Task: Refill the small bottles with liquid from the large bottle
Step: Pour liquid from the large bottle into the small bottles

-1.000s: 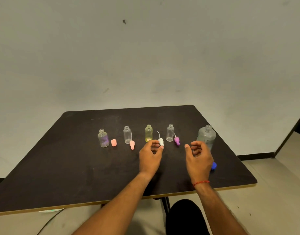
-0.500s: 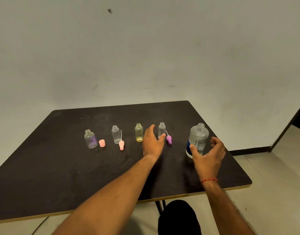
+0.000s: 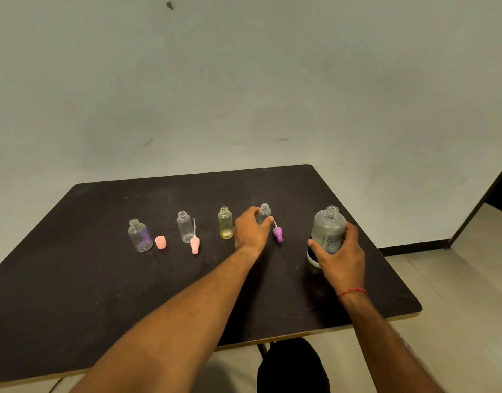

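Both bare forearms stretch forward, the left hand (image 3: 251,228) curling its thumb and fingers round a small bottle (image 3: 264,213) while the right hand (image 3: 343,258) grips the large bottle (image 3: 328,231) from the side.

The person is wearing a thin red thread (image 3: 353,292) around the wrist of the right hand (image 3: 342,253). Both forearms (image 3: 173,321) are showing bare; black clothing (image 3: 293,367) is showing below.

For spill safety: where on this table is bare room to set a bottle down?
Bare: the table's near-left, between the bottle row and front edge; also the strip behind the row. Crowded: the right end, where the left hand grips a small bottle and the right hand holds the large bottle.
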Motion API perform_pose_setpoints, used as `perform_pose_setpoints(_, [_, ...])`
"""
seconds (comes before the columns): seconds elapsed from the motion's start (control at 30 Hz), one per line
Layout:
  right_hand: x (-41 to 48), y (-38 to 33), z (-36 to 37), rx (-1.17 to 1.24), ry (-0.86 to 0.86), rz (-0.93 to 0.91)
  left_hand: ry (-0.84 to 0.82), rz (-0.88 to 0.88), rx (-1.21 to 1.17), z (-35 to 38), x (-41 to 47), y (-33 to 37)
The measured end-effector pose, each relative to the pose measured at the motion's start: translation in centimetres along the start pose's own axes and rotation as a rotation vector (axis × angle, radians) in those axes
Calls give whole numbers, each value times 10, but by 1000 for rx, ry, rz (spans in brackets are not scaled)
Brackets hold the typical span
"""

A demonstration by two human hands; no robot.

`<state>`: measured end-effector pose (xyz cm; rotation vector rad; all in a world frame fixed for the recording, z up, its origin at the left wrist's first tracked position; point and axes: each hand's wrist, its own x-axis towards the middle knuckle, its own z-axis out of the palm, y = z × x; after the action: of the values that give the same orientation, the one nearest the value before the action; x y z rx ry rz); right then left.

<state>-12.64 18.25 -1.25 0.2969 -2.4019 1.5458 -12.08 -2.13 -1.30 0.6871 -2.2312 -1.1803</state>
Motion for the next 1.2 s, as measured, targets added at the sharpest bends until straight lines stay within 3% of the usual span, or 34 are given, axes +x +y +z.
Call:
perform_pose_setpoints(0.33, [3,-24,-5,-68,-57,-171,-43,170,-132,-30,-27,17])
perform_pose_setpoints(0.57, [8,-48,-10,-286,-174,-352,-96,261,-196,-73,-54,27])
perform_pose_setpoints(1.2, [1,-100,-39,-648,-290,-588,-100,413,-112,-120,-77,38])
